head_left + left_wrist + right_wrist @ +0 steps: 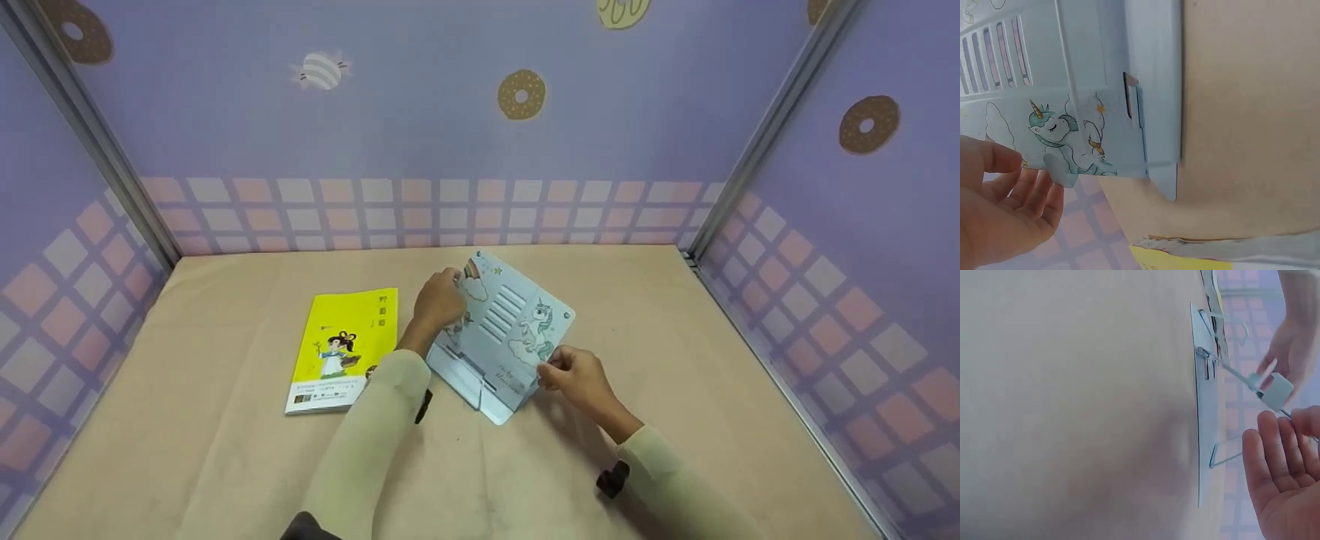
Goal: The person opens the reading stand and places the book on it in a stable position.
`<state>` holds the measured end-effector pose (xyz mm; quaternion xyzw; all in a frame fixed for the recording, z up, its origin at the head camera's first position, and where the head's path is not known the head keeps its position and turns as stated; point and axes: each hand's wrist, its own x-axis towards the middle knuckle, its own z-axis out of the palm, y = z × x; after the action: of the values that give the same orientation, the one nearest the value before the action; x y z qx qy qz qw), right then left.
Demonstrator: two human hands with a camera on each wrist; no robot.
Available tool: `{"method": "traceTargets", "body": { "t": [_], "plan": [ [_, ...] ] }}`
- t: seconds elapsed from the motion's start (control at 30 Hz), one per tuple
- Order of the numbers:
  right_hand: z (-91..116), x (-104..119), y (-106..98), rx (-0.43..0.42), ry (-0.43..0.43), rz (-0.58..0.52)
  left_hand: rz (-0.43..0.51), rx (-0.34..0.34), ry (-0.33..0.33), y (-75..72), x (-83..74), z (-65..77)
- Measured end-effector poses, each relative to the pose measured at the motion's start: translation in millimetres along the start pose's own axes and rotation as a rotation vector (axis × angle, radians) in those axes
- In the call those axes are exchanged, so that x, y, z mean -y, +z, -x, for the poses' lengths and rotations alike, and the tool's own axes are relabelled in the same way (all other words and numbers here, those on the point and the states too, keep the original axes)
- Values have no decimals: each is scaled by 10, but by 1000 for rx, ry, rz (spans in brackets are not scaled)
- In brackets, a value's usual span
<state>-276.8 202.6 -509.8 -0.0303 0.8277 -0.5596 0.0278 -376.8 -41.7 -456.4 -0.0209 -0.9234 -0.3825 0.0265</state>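
Note:
A pale blue book stand (501, 354) with unicorn prints and a row of slots leans back, turned at an angle, on the cloth-covered table. My left hand (440, 300) grips its left edge; in the left wrist view the thumb lies on the printed panel (1092, 50) and the fingers curl behind. On the opposite side, my right hand (581, 379) pinches the lower right edge between thumb and fingers. The right wrist view catches the stand from the side, with its flat base plate (1206, 433) and wire supports. A yellow book (349, 322) lies left of the stand.
The beige cloth (675, 360) covers the table, with slight creases. Purple walls (420, 135) with a checked band and donut prints close in the back and sides. Metal posts (780, 112) stand at the corners.

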Motion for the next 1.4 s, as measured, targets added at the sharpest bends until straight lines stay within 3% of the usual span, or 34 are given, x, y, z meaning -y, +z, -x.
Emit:
{"method": "traceTargets", "body": {
  "t": [0.2, 0.57, 0.9, 1.2, 1.4],
  "plan": [
    [-116, -62, -72, -103, 70, -1, 33, -5, -34, -55, 49, 88],
    [-232, -78, -166, -205, 99, 63, 47, 20, -100, -90, 105, 216],
    [-414, -105, -277, -299, 119, 114, 94, 93, -88, -80, 187, 267],
    [-469, -88, -258, -305, 85, 148, 117, 97, -95, -131, 193, 288],
    [-479, -62, -242, -327, 66, 194, 108, 77, -44, -148, 245, 290]
  ]
}}
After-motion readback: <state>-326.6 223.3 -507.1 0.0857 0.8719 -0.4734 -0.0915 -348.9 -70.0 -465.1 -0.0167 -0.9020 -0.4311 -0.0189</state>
